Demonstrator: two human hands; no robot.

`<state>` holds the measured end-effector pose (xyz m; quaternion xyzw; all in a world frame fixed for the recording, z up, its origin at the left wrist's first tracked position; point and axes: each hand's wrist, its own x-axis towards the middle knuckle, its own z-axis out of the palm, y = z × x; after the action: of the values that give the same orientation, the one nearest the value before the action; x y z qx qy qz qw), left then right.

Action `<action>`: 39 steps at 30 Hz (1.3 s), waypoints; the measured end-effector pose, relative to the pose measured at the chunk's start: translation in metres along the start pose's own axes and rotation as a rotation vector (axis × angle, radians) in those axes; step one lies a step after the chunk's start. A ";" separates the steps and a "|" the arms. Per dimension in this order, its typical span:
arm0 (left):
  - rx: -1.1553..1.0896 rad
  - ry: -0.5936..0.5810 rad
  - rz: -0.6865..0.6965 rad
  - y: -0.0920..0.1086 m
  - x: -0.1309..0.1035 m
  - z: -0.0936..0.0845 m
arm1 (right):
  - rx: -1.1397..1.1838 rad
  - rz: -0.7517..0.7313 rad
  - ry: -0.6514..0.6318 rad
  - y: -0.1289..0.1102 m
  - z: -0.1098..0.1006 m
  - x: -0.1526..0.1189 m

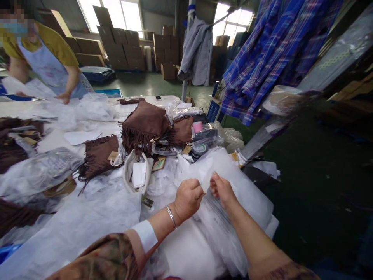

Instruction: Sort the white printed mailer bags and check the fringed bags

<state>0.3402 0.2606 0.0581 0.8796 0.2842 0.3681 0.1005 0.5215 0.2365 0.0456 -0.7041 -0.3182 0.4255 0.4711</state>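
Thin translucent plastic [206, 181] is pinched by the curled left hand [188, 199] and right hand [223, 191], apparently for control from both sides.

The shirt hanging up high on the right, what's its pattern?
Blue plaid with reddish lines, best in head view.

I'd call this a packing workshop: cardboard boxes [121, 48] rise in stacks at twelve o'clock on a green floor [140, 83], below wide windows [112, 15]. Fringed brown bags [145, 120] and clear plastic wrapping [46, 167] crowd the long desk [171, 99], and at ten o'clock there's a person in an apron [48, 70], handling more plastic [35, 87].
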 end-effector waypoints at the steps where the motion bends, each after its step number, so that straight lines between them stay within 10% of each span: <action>1: 0.034 -0.010 0.038 0.001 0.000 0.000 | -0.007 0.006 -0.007 -0.005 0.003 0.003; 25: -0.358 -0.317 -0.708 -0.006 -0.009 0.002 | -0.002 -0.086 0.075 0.002 0.016 0.010; 32: -0.397 -0.313 -0.900 -0.012 -0.009 0.007 | 0.039 -0.084 -0.069 -0.001 0.004 0.006; 39: -0.433 -0.238 -0.936 -0.022 -0.014 0.017 | -0.255 -0.196 0.078 0.004 -0.006 0.013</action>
<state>0.3348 0.2710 0.0297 0.6536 0.5505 0.2317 0.4648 0.5332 0.2437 0.0393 -0.7396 -0.4184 0.3060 0.4293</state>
